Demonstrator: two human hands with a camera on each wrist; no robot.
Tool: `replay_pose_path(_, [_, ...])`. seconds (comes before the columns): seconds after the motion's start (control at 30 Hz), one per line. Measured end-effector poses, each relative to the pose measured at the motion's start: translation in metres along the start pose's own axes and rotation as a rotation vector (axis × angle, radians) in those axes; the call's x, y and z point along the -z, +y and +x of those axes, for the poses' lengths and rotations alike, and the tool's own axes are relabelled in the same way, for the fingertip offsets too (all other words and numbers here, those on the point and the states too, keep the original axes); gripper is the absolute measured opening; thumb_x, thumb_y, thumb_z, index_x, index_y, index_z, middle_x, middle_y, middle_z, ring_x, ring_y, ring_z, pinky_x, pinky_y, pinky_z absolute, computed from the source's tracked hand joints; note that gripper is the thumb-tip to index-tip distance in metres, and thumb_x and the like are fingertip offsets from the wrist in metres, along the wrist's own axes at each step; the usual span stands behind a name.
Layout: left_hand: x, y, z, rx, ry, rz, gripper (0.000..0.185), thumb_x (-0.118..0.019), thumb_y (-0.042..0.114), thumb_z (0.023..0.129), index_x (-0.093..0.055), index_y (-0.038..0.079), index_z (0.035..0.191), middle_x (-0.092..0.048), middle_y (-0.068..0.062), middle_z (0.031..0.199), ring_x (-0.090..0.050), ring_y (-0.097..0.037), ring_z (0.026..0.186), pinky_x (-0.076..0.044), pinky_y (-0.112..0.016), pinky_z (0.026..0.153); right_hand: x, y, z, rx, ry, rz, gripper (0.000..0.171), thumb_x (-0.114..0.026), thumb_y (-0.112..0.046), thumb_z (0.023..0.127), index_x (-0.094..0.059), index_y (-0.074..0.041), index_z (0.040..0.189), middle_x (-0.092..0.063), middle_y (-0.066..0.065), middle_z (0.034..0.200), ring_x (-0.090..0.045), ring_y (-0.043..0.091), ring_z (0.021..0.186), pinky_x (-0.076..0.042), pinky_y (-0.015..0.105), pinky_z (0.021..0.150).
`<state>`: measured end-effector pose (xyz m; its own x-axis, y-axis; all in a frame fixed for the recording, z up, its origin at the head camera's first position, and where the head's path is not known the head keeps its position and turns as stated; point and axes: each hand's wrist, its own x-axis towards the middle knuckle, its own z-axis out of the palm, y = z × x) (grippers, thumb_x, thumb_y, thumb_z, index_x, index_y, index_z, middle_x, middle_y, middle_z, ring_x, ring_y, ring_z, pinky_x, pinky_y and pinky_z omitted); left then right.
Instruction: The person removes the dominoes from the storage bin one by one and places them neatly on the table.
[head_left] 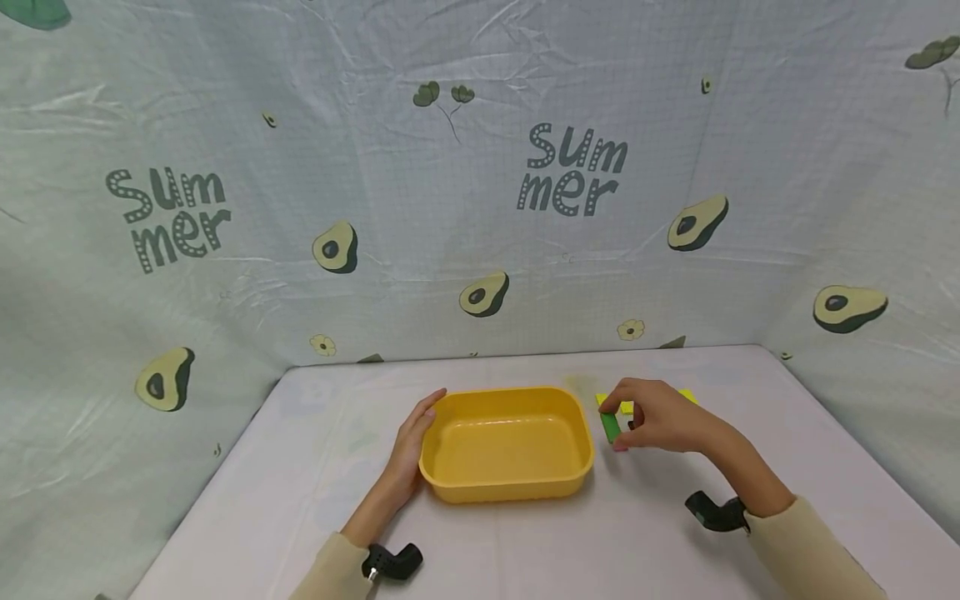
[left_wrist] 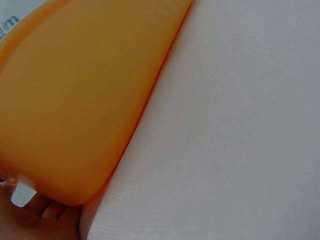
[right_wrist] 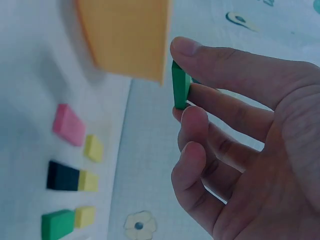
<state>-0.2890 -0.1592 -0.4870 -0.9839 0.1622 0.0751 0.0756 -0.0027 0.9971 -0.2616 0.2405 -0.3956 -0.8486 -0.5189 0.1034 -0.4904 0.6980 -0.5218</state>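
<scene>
A yellow plastic tub [head_left: 507, 443] sits mid-table, empty inside. My left hand [head_left: 412, 446] lies flat against its left wall, fingers straight; the left wrist view shows only that wall [left_wrist: 75, 100] and my fingertips [left_wrist: 45, 210] beneath it. Just right of the tub, my right hand [head_left: 652, 417] pinches a small green block [head_left: 611, 427] between thumb and fingers, lifted off the table in the right wrist view [right_wrist: 181, 85]. Beneath the hand lie several small blocks: pink [right_wrist: 69, 125], yellow [right_wrist: 93, 148], black [right_wrist: 62, 176] and green [right_wrist: 57, 224].
Yellow blocks [head_left: 687, 397] peek out behind my right hand. A white cloth covers the table [head_left: 525, 542]; an avocado-print sheet [head_left: 480, 208] closes off the back and both sides. Black wrist mounts [head_left: 712, 510] sit on each forearm.
</scene>
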Motion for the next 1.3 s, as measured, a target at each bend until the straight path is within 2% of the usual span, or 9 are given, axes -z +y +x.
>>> replay_pose_path(0.3, [-0.001,0.002,0.001,-0.005,-0.011,0.003,0.049,-0.032,0.031,0.113,-0.039,0.017,0.159,-0.039,-0.007,0.165,-0.042,-0.027,0.147,-0.037,-0.04,0.122,-0.005,0.019,-0.019,-0.083,-0.069,0.004,0.044,-0.09,-0.023,0.078,-0.071,-0.013,0.117,-0.067,-0.003,0.109,-0.052,0.008,0.071,-0.049,0.022,0.061])
replay_pose_path(0.47, [-0.002,0.003,0.0,-0.008,-0.006,0.002,0.048,-0.033,0.03,0.113,-0.041,0.018,0.158,-0.04,-0.008,0.164,-0.043,-0.027,0.146,-0.042,-0.028,0.115,-0.012,0.022,-0.02,-0.118,-0.122,0.015,0.041,-0.093,-0.024,0.074,-0.071,-0.017,0.108,-0.067,-0.006,0.102,-0.053,0.012,0.078,-0.051,0.022,0.067])
replay_pose_path(0.63, [-0.002,0.003,-0.001,-0.005,-0.016,-0.025,0.048,-0.033,0.03,0.113,-0.04,0.017,0.159,-0.04,-0.008,0.164,-0.042,-0.027,0.146,-0.045,-0.015,0.105,-0.022,0.027,-0.019,-0.167,-0.189,0.025,0.041,-0.096,-0.023,0.069,-0.07,-0.02,0.101,-0.064,-0.007,0.096,-0.053,0.016,0.086,-0.048,0.023,0.071])
replay_pose_path(0.8, [-0.002,0.003,-0.001,-0.002,-0.007,-0.003,0.048,-0.031,0.029,0.114,-0.039,0.017,0.16,-0.04,-0.008,0.165,-0.043,-0.027,0.146,-0.043,-0.025,0.113,-0.03,0.031,-0.017,-0.181,-0.22,0.034,0.038,-0.095,-0.021,0.069,-0.069,-0.023,0.096,-0.061,-0.006,0.092,-0.052,0.017,0.087,-0.045,0.024,0.072])
replay_pose_path(1.03, [-0.001,0.003,-0.001,0.003,-0.001,0.005,0.047,-0.032,0.029,0.114,-0.041,0.017,0.159,-0.04,-0.008,0.164,-0.042,-0.027,0.146,-0.042,-0.021,0.11,-0.034,0.03,-0.016,-0.182,-0.225,0.066,0.038,-0.094,-0.019,0.069,-0.068,-0.021,0.096,-0.061,-0.004,0.09,-0.052,0.016,0.085,-0.045,0.023,0.07])
replay_pose_path(1.17, [-0.001,0.002,-0.002,0.001,0.001,0.009,0.047,-0.032,0.03,0.113,-0.041,0.018,0.158,-0.04,-0.008,0.164,-0.042,-0.027,0.147,-0.041,-0.023,0.112,-0.033,0.029,-0.016,-0.198,-0.231,0.061,0.04,-0.095,-0.019,0.069,-0.067,-0.021,0.098,-0.06,-0.003,0.09,-0.052,0.016,0.086,-0.045,0.024,0.07])
replay_pose_path(1.3, [-0.001,0.002,-0.004,0.002,-0.003,0.002,0.048,-0.033,0.032,0.113,-0.04,0.018,0.159,-0.04,-0.01,0.164,-0.042,-0.028,0.146,-0.043,-0.017,0.107,-0.025,0.027,-0.019,-0.22,-0.239,0.035,0.046,-0.096,-0.025,0.069,-0.068,-0.021,0.105,-0.063,-0.004,0.096,-0.053,0.018,0.089,-0.047,0.027,0.073])
